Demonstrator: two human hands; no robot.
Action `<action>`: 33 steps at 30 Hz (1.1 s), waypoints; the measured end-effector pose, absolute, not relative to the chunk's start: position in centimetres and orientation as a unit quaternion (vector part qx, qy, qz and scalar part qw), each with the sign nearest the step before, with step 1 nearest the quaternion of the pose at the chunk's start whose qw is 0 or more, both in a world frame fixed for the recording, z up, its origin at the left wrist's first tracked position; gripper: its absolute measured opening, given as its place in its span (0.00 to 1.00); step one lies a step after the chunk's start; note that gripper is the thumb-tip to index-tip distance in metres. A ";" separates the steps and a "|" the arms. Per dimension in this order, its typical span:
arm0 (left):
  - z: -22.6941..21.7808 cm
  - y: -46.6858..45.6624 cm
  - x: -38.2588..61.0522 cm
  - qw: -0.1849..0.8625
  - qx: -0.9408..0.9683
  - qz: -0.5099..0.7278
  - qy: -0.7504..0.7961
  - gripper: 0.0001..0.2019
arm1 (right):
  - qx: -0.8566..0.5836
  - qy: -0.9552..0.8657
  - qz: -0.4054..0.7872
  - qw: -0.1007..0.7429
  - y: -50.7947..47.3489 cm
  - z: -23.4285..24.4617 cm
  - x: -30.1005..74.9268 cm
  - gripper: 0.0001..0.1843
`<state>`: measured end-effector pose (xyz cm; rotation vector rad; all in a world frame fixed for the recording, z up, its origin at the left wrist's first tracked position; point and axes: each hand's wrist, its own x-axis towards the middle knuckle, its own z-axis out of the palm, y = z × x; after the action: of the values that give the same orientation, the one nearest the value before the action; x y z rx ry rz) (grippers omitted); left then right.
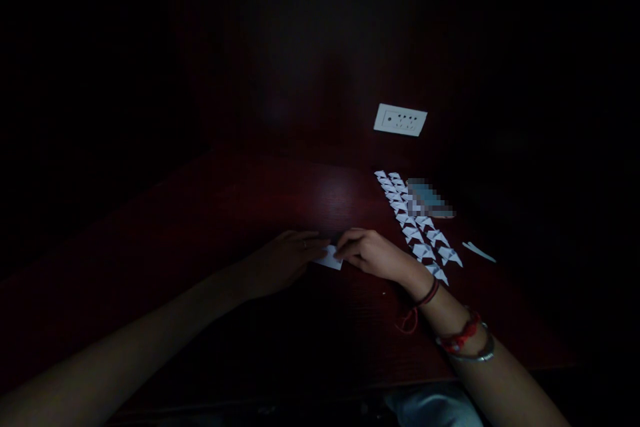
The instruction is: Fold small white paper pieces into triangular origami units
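A small white piece of paper lies on the dark red table between my hands. My left hand, a ring on one finger, reaches in from the left with its fingers stretched out; their tips rest on the paper's upper left part. At the paper's right edge, the bent fingers of my right hand pinch it. The thumb side of my left hand is dim. Just right of my right hand, folded white paper pieces with pointed tips lie in two slanting rows.
A blurred-out flat object, perhaps a phone, lies beside the rows. Thin white strips lie farther right. A white socket plate is on the wall behind the table. Most surroundings are very dark.
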<state>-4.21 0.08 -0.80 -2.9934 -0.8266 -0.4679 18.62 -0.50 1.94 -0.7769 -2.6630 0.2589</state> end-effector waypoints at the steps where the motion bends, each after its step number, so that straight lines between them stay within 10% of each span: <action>1: -0.8 0.0 -4.2 0.000 -0.953 -0.145 -0.265 0.21 | -0.276 -0.941 0.088 0.175 -0.5 2.0 18.6 0.12; 33: -1.2 0.2 -4.3 -0.002 -0.951 -0.137 -0.279 0.21 | -0.256 -0.958 0.099 0.084 -1.6 3.5 18.6 0.10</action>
<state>-4.33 0.20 -1.20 -2.9911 -0.8769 -0.4310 18.62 -1.62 3.45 -0.7623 -2.8583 0.2942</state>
